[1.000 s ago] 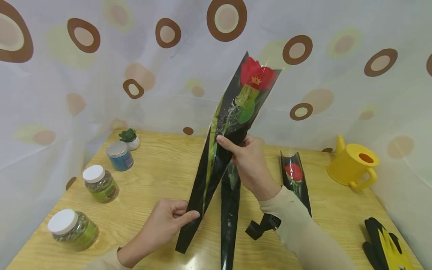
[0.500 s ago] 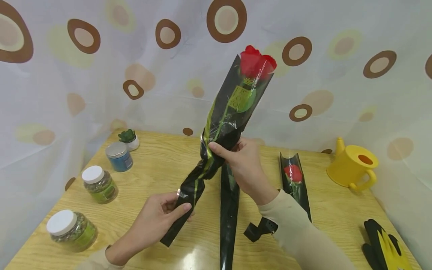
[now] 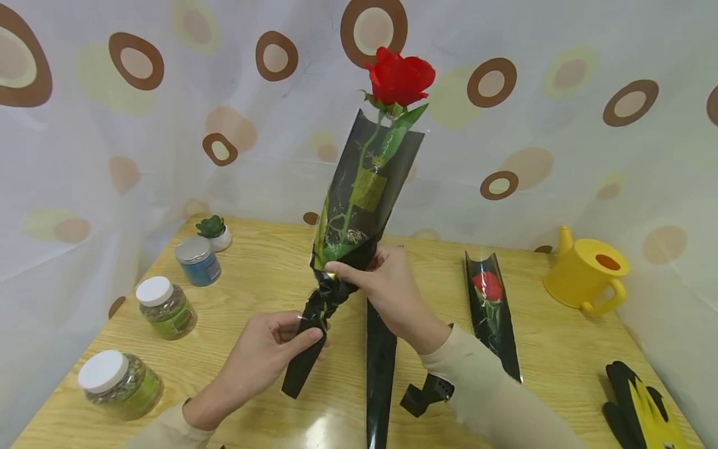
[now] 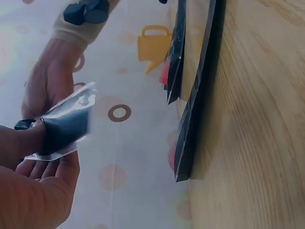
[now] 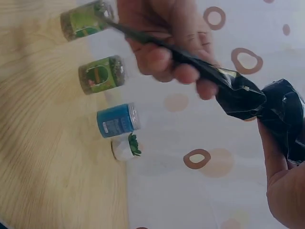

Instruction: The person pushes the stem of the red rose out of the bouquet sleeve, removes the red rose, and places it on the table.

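Observation:
A red rose (image 3: 401, 80) with green leaves stands well out of the top of its black and clear flower sleeve (image 3: 387, 168), held tilted above the table. My left hand (image 3: 268, 349) pinches the sleeve's narrow lower end between thumb and fingers. Higher up, the right hand (image 3: 392, 296) grips the sleeve at mid-length, thumb in front. Between the hands the plastic is crumpled and twisted, as the right wrist view also shows on the black plastic (image 5: 243, 98). The stem's lower part is hidden in the crumpled plastic.
On the table lie a second black sleeve (image 3: 380, 380) and another sleeved rose (image 3: 488, 287). Two white-lidded jars (image 3: 166, 305), a blue jar (image 3: 199, 260) and a small potted succulent (image 3: 214, 231) stand left. A yellow watering can (image 3: 586, 274) and black-yellow gloves (image 3: 642, 405) are at right.
The rose has risen out of the sleeve's top, from fully inside to bloom exposed. The sleeve's lower half has gone from straight to crumpled. The right hand has moved down and left, closer to the left.

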A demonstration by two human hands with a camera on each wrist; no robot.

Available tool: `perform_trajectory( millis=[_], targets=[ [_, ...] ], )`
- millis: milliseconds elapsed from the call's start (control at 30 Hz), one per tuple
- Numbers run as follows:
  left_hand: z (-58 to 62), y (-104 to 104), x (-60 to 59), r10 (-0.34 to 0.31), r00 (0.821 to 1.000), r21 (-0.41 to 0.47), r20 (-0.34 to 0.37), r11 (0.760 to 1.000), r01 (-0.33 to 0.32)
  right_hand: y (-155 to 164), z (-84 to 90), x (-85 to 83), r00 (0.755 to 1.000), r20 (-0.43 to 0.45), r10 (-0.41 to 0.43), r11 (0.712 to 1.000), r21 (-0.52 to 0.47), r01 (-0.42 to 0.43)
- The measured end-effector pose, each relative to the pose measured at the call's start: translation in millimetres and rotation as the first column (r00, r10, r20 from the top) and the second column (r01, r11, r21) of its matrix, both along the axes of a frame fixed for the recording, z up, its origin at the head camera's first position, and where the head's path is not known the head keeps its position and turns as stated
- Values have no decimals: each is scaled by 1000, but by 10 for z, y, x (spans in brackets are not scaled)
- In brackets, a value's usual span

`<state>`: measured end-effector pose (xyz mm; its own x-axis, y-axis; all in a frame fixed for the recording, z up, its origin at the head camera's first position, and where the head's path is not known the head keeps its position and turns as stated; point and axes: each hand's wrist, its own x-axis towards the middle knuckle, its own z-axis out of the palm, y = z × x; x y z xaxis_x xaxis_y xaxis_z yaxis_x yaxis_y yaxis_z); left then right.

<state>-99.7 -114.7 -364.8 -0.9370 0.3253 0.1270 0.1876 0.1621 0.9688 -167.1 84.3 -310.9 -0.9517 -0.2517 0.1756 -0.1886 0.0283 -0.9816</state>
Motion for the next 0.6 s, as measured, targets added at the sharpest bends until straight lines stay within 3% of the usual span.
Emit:
perform_trajectory(
  millis=[200,300,467,600],
  targets=[
    [-132,-47,62,-23,999,-124,-45,992,18,177,151,-99,999,52,15,984,-179,-6],
    [-171,-100,77,-49,998,-187,-31,981,42,245,226,-124,999,34,-13,984,-175,18],
    [-66,-119,32,-129,991,-170,44,976,134,217,253,-91,1000,5,17,992,-122,-16],
    [58,-74,-23,-80,997,-99,-6,992,79,173,229,-50,998,0,68,991,-117,-67]
  ],
)
